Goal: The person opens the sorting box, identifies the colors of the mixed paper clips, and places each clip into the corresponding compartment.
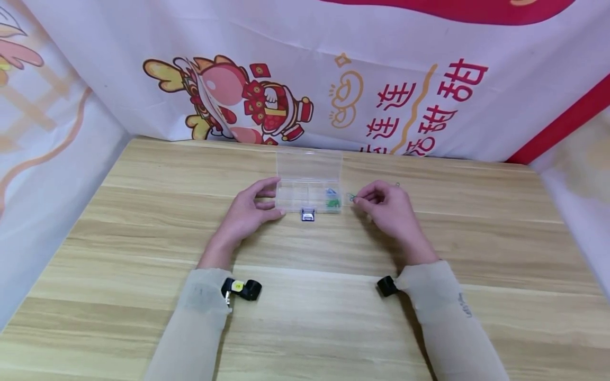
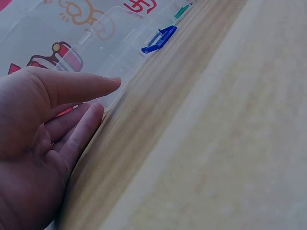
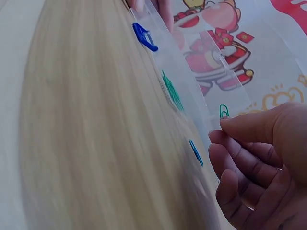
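A clear plastic compartment box point(image 1: 292, 197) lies on the table with its lid point(image 1: 308, 165) raised at the back. My left hand point(image 1: 245, 210) holds the box's left end, thumb at the front corner and fingers at the back. Between thumb and forefinger, my right hand point(image 1: 387, 207) pinches a green paper clip point(image 3: 224, 110) just beyond the box's right end. Green paper clips point(image 1: 332, 203) and blue paper clips point(image 1: 331, 191) sit in separate right-hand compartments. A blue latch point(image 1: 307, 215) juts from the front edge. In the right wrist view, a blue clip point(image 3: 196, 153) shows beside the curled fingers.
The wood-grain table point(image 1: 305, 328) runs back to a printed cloth point(image 1: 190, 32) hanging close behind the lid. Past the right hand, a tiny greenish thing point(image 1: 397, 184) shows. Each wrist wears a black camera mount, such as the left mount point(image 1: 243, 289).
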### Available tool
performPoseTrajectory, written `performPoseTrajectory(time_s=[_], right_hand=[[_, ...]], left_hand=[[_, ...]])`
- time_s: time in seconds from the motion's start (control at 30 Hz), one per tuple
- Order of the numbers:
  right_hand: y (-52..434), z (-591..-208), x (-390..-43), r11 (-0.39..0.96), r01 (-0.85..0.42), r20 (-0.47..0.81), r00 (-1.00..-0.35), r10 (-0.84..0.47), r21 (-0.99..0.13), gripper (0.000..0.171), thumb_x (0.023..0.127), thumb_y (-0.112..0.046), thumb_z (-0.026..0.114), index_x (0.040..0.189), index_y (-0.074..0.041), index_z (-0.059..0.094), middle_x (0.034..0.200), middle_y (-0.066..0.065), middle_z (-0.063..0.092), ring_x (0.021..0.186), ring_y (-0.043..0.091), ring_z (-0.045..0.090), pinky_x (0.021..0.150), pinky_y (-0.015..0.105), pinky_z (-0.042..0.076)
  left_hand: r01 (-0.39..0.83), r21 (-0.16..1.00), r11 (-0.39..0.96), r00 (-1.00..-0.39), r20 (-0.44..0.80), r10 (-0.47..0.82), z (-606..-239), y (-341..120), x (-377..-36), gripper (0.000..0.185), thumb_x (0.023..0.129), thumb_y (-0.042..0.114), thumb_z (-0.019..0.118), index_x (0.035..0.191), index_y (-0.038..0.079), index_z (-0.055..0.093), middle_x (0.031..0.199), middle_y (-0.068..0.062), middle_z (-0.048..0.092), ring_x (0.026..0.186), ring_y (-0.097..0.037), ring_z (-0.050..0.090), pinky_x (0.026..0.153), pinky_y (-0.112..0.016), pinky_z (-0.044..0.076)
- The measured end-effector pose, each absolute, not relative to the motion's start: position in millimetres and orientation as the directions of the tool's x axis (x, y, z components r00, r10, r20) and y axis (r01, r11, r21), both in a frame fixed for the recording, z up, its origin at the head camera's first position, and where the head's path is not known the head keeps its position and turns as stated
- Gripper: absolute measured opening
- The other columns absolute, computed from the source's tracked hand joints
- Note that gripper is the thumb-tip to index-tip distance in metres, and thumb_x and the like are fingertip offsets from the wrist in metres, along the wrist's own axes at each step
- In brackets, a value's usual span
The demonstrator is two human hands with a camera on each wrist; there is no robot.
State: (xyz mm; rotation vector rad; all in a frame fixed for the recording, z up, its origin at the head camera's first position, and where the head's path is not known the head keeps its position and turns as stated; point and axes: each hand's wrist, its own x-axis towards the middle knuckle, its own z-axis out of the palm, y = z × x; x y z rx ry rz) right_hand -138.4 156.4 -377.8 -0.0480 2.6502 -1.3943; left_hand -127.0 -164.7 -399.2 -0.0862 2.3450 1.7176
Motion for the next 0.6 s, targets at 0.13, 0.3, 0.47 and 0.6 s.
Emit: performPoseTrajectory(time_s=[0.13,0.3,0.47,0.6], right_hand=[[148,-378,-139,0.564,0.028,-0.110,-0.988,-0.112,-0.825,0.009,0.102,-0.018,0.074,0.107,-0.010,0.073,0.099,0.008,0.070,0.079,0.020,0.062,0.059,0.024,0.056],[138,-378,-139,0.549,0.022,-0.112,-0.985,-0.131,-0.836,0.009,0.101,-0.017,0.075,0.107,-0.010,0.073,0.100,0.008,0.071,0.080,0.020,0.062,0.060,0.024,0.056],[132,-377,-139,0.536,0.027,-0.118,-0.984,-0.136,-0.844,0.008,0.100,-0.016,0.075,0.106,-0.010,0.073,0.099,0.008,0.072,0.080,0.020,0.063,0.058,0.024,0.056],[130,-378,-139,0.543,0.022,-0.114,-0.984,-0.137,-0.840,0.009,0.100,-0.016,0.076,0.106,-0.010,0.073,0.099,0.009,0.072,0.080,0.020,0.063,0.058,0.024,0.056]], left_hand=[[-0.189,0.931,0.312,-0.970,-0.226,0.085,-399,-164,-127,0.081,0.090,0.000,0.083,0.160,0.025,0.051,0.148,-0.013,0.059,0.130,-0.033,0.066,0.111,-0.041,0.061],[-0.189,0.929,0.317,-0.971,-0.226,0.083,-399,-164,-127,0.080,0.090,0.001,0.083,0.160,0.025,0.052,0.149,-0.012,0.059,0.130,-0.033,0.067,0.111,-0.041,0.061],[-0.189,0.929,0.317,-0.971,-0.226,0.082,-400,-164,-127,0.080,0.091,0.002,0.083,0.160,0.026,0.052,0.148,-0.012,0.059,0.131,-0.033,0.067,0.111,-0.042,0.060],[-0.194,0.927,0.322,-0.970,-0.230,0.079,-399,-164,-128,0.079,0.091,0.003,0.083,0.160,0.027,0.052,0.148,-0.011,0.059,0.131,-0.032,0.066,0.112,-0.042,0.060]])
